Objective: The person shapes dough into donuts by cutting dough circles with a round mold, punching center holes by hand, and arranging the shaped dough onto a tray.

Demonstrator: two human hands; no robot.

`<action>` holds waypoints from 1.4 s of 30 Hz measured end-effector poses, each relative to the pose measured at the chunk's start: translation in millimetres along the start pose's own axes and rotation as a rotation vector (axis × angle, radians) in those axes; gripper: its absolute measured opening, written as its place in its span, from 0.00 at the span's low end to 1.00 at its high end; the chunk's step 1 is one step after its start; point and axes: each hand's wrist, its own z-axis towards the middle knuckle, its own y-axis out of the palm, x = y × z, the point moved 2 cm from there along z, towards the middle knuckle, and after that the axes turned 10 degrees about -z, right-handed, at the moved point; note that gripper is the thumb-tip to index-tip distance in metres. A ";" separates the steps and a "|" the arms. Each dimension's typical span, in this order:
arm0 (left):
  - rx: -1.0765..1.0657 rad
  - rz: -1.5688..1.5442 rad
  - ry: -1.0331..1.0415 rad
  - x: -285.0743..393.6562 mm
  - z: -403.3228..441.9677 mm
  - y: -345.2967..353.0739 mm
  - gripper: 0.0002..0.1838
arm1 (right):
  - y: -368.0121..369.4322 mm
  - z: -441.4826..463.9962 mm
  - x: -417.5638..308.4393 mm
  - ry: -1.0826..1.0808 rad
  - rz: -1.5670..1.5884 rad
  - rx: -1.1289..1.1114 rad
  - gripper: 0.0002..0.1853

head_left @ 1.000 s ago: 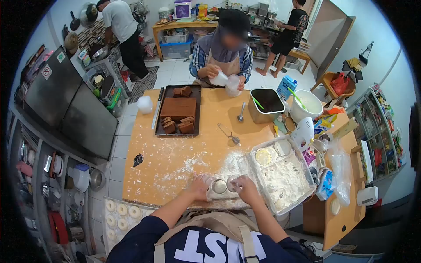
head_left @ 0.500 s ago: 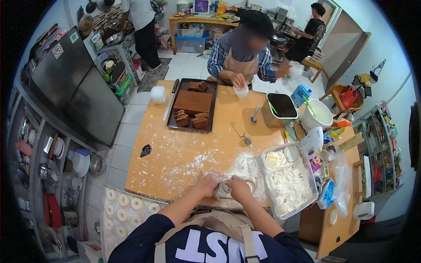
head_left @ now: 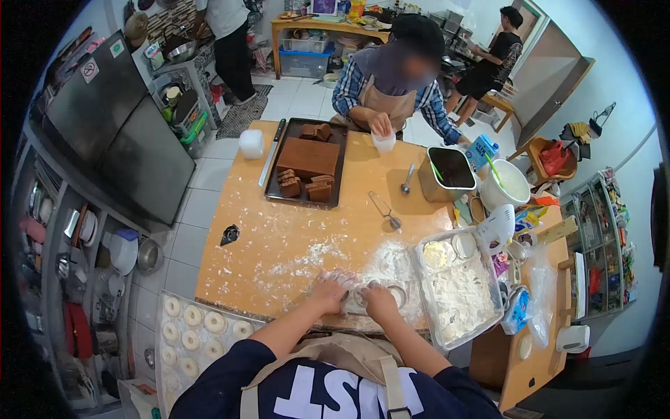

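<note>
My left hand (head_left: pixel 331 292), its fingers dusted with flour, is low at the near edge of the wooden table. The fingers look curled in, and what they hold is hidden. Close on its right, my right hand (head_left: pixel 380 302) is closed with the knuckles up, and I cannot make out what is in it. Between the hands lies a pale, floured, ring-like shape (head_left: pixel 358 296), too small to name surely. A round ring (head_left: pixel 398 295) rests in the flour (head_left: pixel 388 262) just right of my right hand.
A plastic tub of flour (head_left: pixel 457 307) stands right of my hands. Dough rings (head_left: pixel 215 322) fill a tray at lower left. Across the table are a brown cake (head_left: pixel 309 158) on a dark tray, a knife (head_left: pixel 272 152), a small strainer (head_left: pixel 385 211) and a co-worker (head_left: pixel 391 91) holding a cup.
My hands stay nearly in place. The co-worker across the table has lowered the arm on my right toward the blue carton; the other hand stays at the cup. The view has shifted slightly.
</note>
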 end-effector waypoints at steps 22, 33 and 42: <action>-0.047 0.032 -0.012 1.3 0.6 -2.6 0.56 | 9.1 0.6 -1.6 -0.047 -0.105 -0.004 0.06; 0.016 0.026 0.014 -6.0 5.8 4.4 0.51 | -16.5 4.8 2.9 -0.003 0.009 0.029 0.06; 0.004 -0.021 0.010 0.7 0.3 -1.7 0.53 | -19.1 5.3 5.0 -0.055 -0.060 -0.039 0.06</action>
